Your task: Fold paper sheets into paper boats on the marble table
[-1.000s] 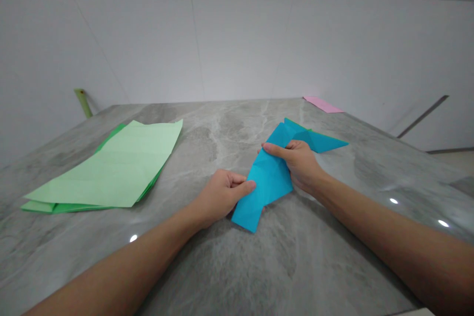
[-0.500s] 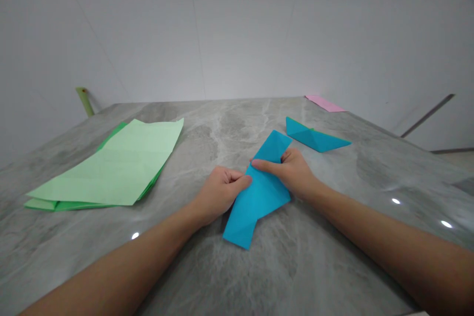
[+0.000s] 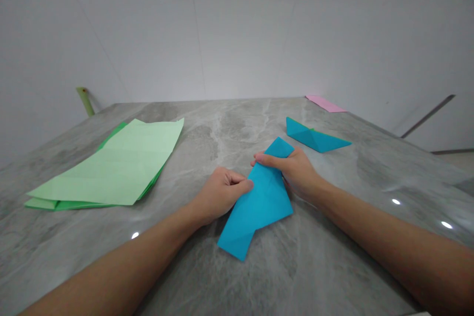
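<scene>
Between my hands a folded piece of blue paper [image 3: 262, 197] is held at a slant above the table, its lower end pointing toward me. My left hand [image 3: 224, 191] pinches its left edge near the middle, thumb on top and fingers curled under. Higher up, my right hand [image 3: 292, 165] grips the paper from the right, with the thumb laid across the front and the other fingers mostly hidden behind. Just beyond my right hand lies a folded blue paper boat [image 3: 318, 137] with a little yellow-green along its top edge.
At the left is a stack of light and darker green paper sheets [image 3: 114, 168] on the grey marbled table [image 3: 229, 123]. A pink paper [image 3: 326, 103] lies at the far right edge. White wall panels [image 3: 240, 39] stand behind the table.
The blue paper has tilted, with its lower end moving nearer to me and slightly left. My right thumb has shifted a little along it; both hands keep their hold.
</scene>
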A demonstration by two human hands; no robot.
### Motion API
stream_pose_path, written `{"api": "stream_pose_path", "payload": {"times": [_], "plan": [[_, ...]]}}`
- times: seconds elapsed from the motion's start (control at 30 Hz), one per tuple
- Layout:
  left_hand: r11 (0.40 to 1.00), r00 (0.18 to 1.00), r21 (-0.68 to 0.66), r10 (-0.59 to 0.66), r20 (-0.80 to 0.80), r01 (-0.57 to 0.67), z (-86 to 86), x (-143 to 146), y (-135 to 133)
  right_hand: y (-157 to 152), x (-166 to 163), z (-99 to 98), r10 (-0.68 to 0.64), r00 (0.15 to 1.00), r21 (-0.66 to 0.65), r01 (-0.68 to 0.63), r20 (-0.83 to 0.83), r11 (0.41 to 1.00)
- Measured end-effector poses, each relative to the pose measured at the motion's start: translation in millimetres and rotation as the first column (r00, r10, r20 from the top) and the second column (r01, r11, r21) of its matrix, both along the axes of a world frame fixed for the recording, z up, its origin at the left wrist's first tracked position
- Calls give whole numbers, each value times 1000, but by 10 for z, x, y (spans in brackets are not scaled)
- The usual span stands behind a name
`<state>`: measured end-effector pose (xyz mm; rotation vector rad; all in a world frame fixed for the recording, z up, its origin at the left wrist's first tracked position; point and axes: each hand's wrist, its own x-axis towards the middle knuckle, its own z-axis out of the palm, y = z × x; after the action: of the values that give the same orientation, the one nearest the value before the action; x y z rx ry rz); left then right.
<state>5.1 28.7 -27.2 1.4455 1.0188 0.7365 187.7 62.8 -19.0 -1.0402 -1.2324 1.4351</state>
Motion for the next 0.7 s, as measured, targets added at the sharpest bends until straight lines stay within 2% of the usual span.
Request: {"api": "stream_pose_path", "payload": {"times": [0.17, 0.3, 0.53, 0.7], "plan": [[999, 997, -3, -49, 64, 49, -45, -7, 18, -22, -14, -22, 78, 997, -68, -79, -19, 995], [997, 997, -7, -71, 36, 72, -26, -23, 17, -32, -23, -35, 81, 996, -83, -83, -22, 993], [998, 998, -39, -54, 30, 55, -1, -35, 22, 114, 65, 9, -26, 999, 14, 26, 27, 1000], [999, 999, -29, -39, 18, 40, 5, -28, 12, 127, 70, -2, -48, 999, 74, 49, -24, 996]]}}
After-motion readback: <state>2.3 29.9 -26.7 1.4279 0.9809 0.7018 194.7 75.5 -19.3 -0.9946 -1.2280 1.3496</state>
